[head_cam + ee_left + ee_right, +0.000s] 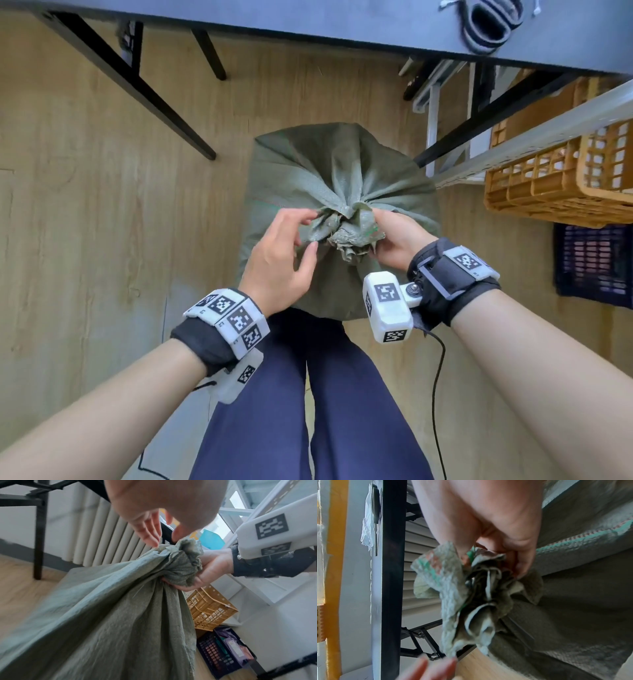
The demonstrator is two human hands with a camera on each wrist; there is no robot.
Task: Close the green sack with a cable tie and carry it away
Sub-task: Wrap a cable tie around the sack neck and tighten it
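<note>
Sack: the green sack (329,178) stands on the wooden floor (85,205) just in front of the person's legs (308,404), its mouth bunched into a crumpled neck at the top.
Right hand: the right hand (397,236) is wrapped around the gathered neck from the right, fingers curled under the bunch (seen plainly from the left wrist).
Left hand: the left hand (277,257) is at the left of the neck, fingers loosely spread and nearly straight, fingertips (150,539) just touching the folds; it grips nothing.
Cable tie: none can be made out on the neck.
Surroundings: a dark table (342,24) at the far side, an orange crate (561,171) and a dark crate (596,260) to the right.
</note>
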